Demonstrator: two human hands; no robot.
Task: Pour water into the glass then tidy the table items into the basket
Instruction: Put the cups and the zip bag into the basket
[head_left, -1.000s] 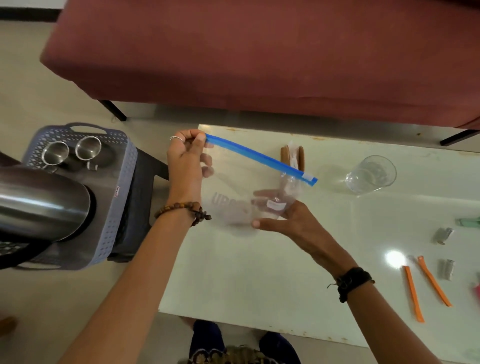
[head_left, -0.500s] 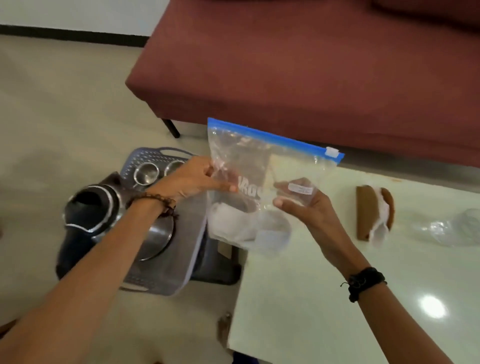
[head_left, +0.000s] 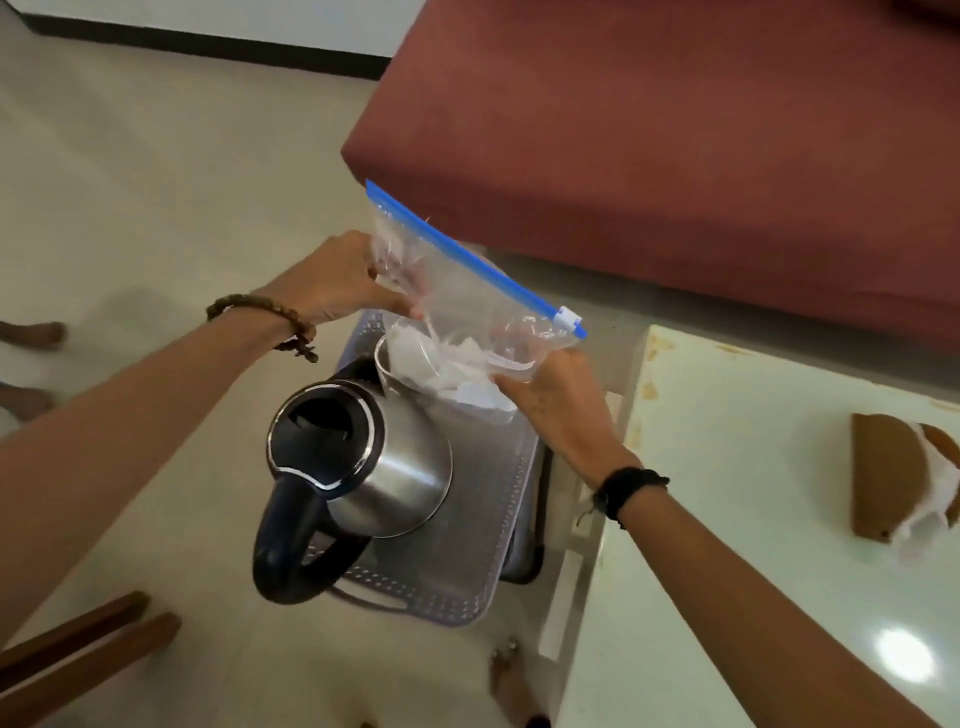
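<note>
One bag (head_left: 467, 306) hangs over one basket (head_left: 483, 525), beside one kettle (head_left: 374, 467). Its blue zip edge slants down to the right. The left hand (head_left: 332, 280) pinches one side; the right hand (head_left: 561, 405) holds the other.

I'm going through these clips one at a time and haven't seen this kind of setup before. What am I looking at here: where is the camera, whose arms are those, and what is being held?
There is no machine here. A person wears one wide-angle camera on the head, looking down, so the two arms reaching in are their own. The left hand and the right hand both grip a clear zip bag with a blue seal strip, which has something white inside. They hold it above a grey plastic basket beside the pale table. A steel kettle with a black handle already stands in the basket. On the table lies a brown folded item with white material in it. A dark red sofa is behind.
</note>
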